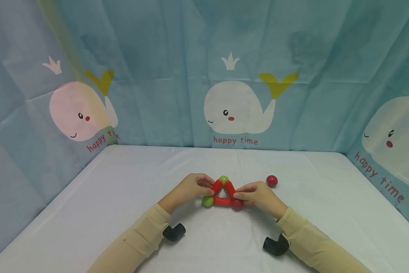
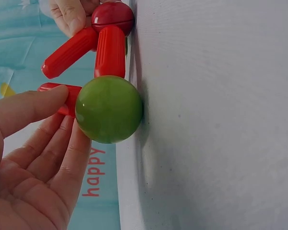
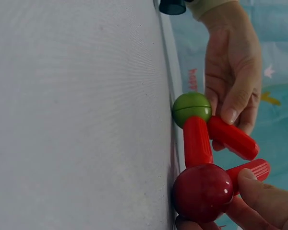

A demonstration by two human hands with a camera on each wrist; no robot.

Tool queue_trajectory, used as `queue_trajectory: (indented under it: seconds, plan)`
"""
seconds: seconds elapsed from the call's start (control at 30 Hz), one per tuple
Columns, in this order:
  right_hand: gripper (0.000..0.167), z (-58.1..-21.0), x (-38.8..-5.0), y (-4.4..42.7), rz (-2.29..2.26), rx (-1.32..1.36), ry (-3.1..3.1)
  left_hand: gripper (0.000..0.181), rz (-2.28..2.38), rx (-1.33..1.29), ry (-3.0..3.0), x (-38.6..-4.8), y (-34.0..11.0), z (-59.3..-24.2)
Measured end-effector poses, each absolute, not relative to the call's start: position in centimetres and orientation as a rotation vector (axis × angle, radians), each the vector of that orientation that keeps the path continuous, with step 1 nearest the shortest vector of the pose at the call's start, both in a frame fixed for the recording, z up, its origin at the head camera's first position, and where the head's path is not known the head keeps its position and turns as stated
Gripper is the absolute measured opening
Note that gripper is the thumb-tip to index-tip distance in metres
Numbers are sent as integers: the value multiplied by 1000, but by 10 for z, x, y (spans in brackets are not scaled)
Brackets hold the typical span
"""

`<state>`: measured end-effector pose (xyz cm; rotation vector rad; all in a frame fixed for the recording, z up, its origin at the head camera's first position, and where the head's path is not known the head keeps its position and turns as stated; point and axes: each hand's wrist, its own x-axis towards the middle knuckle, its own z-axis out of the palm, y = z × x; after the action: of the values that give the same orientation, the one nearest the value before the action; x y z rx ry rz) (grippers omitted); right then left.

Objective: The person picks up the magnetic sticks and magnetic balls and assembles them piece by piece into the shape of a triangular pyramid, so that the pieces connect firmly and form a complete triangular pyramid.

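Both hands hold a triangle of red rods and balls on the white table. My left hand (image 1: 195,187) pinches the left red rod (image 2: 72,98) between thumb and fingers, just beside a green ball (image 2: 109,109). With thumb and fingers, my right hand (image 1: 259,195) grips the right red rod (image 3: 252,173), close to a dark red ball (image 3: 202,193). A third red rod (image 1: 222,201) joins those two balls along the near side. At the far corner, another green ball (image 1: 224,178) lies between the upper ends of the two held rods; whether they touch it, I cannot tell.
A loose red ball (image 1: 271,181) lies on the white table (image 1: 139,170) beyond my right hand. Black curved pieces (image 1: 174,232) show by both sleeves. A blue curtain (image 1: 163,113) printed with whales stands behind the table and at its sides.
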<state>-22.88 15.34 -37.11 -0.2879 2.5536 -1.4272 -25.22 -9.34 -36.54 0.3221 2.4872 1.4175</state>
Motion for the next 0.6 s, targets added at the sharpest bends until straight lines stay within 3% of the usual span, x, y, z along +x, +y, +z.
queue_trajectory:
  seconds: [0.3, 0.6]
  plan:
    - [27, -367, -229, 157, -1369, -260, 2492, 31, 1179, 294, 2476, -250, -108, -358]
    - [25, -353, -231, 161, -1297, -340, 2520, 22, 1229, 226, 2435, -259, -121, -362]
